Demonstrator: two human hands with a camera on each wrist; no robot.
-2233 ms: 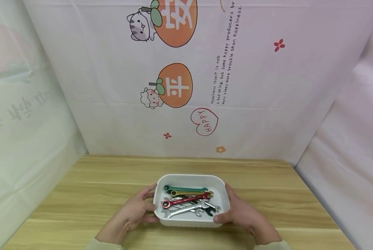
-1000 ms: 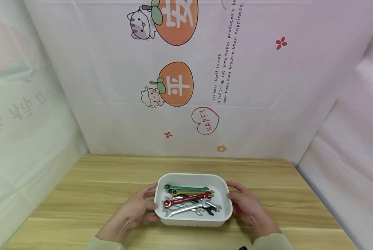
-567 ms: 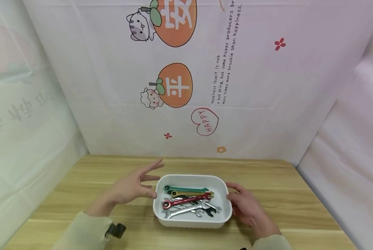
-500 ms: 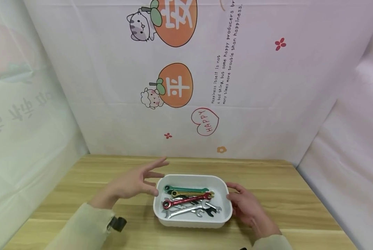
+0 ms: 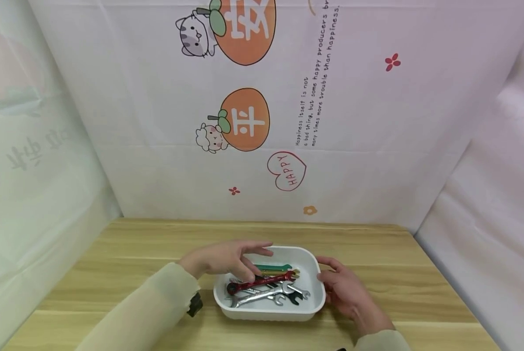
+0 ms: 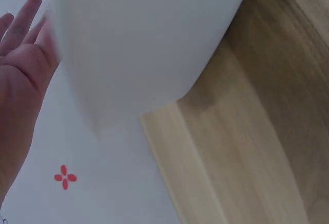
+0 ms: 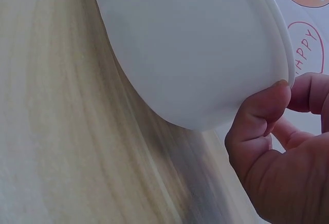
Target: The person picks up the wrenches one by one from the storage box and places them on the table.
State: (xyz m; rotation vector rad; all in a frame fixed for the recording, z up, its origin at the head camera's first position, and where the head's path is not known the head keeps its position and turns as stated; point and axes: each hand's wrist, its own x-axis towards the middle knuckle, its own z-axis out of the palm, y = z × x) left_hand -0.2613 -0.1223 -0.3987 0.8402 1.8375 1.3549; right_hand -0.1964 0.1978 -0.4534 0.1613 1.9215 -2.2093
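A white plastic bin (image 5: 268, 316) on the table holds a loose pile of wrenches. My left hand (image 5: 228, 257) is above its left half, fingers spread and loosely bent, thumb tip overlapping the red ratcheting wrench (image 5: 276, 279) in the head view. The hand hides the ring ends of the green wrench (image 5: 279, 267) and the gold wrench. A silver open-end wrench (image 5: 262, 294) lies nearest me, with a black wrench (image 5: 295, 297) and other silver ones partly underneath. My right hand (image 5: 345, 290) grips the bin's right side, thumb and bent fingers at the rim in the right wrist view.
The wood-grain table (image 5: 156, 243) extends around the bin. Behind it hangs a white printed cloth (image 5: 354, 146), and further white cloth closes off the left and right sides. A small black object (image 5: 195, 304) sits at my left sleeve cuff.
My left hand has let go of the bin's left side, lifted, and moved right over the wrenches. The right thumb has come off the near rim; that hand stays at the side.
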